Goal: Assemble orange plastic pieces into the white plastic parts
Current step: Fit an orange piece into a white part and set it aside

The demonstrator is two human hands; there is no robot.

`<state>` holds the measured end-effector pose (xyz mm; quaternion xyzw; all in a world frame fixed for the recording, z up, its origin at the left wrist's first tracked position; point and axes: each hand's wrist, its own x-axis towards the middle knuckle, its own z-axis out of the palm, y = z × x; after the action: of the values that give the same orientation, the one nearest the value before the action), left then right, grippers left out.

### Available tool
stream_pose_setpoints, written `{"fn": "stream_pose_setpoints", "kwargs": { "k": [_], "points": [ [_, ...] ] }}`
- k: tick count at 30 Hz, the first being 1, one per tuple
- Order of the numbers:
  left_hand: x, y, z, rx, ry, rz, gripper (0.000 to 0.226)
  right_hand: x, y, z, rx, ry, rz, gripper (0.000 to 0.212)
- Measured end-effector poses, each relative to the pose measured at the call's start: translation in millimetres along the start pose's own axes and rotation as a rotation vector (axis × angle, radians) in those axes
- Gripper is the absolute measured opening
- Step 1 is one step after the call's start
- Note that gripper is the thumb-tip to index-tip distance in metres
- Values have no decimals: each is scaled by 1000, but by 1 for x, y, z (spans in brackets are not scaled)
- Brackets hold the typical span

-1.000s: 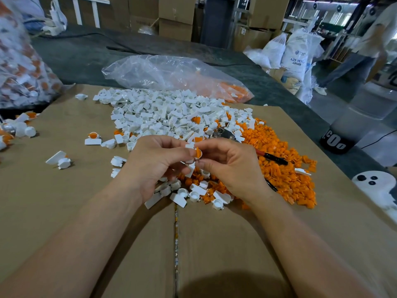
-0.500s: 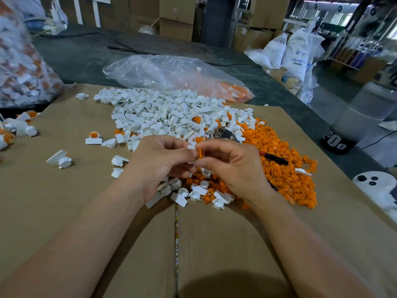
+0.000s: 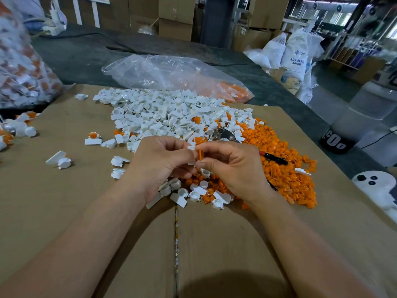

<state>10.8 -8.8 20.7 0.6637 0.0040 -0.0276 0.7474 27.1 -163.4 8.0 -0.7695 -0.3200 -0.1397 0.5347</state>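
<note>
While we look down, the nearest thing is the cardboard surface (image 3: 214,244). Its open seam (image 3: 176,229) runs straight toward our hands, and we think a small piece that slips could drop into this gap and be lost.

Just beyond, our left hand (image 3: 159,166) and right hand (image 3: 234,168) meet above the surface. The fingers (image 3: 211,147) of the right hand are clamped on an orange piece (image 3: 200,155), which stands on edge between the two hands. The fingers of the left hand are curled round a white part (image 3: 190,147), of which only small corners show. How deep the orange piece sits in the white part we cannot tell, because the fingers hide the joint.

The main danger, in our judgement, is a crooked entry: if we press while the piece is tilted, it may jam or spring out of the pinch. Under the hands lie loose white parts (image 3: 182,194) mixed with orange ones, so a dropped piece would be hard to find again.

Farther away, the orange pile (image 3: 287,179) touches the white pile (image 3: 163,112), and a black-handled tool (image 3: 274,158) lies on the orange pile. A careless reach there may scatter pieces. Behind the piles lies a clear plastic bag (image 3: 163,74).
</note>
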Motion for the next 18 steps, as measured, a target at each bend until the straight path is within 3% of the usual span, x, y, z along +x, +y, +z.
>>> {"fn": "stream_pose_setpoints", "kwargs": {
  "k": [11, 15, 18],
  "points": [
    [-3, 3, 2, -30, 7, 62, 14, -2, -3, -1, 13, 15, 80, 40],
    [-1, 2, 0, -48, 33, 54, 16, 2, -5, -17, -169, 4, 156, 34],
    [0, 1, -1, -58, 39, 50, 14, 5, -2, -44, -346, 111, 287, 27]
  ]
}}
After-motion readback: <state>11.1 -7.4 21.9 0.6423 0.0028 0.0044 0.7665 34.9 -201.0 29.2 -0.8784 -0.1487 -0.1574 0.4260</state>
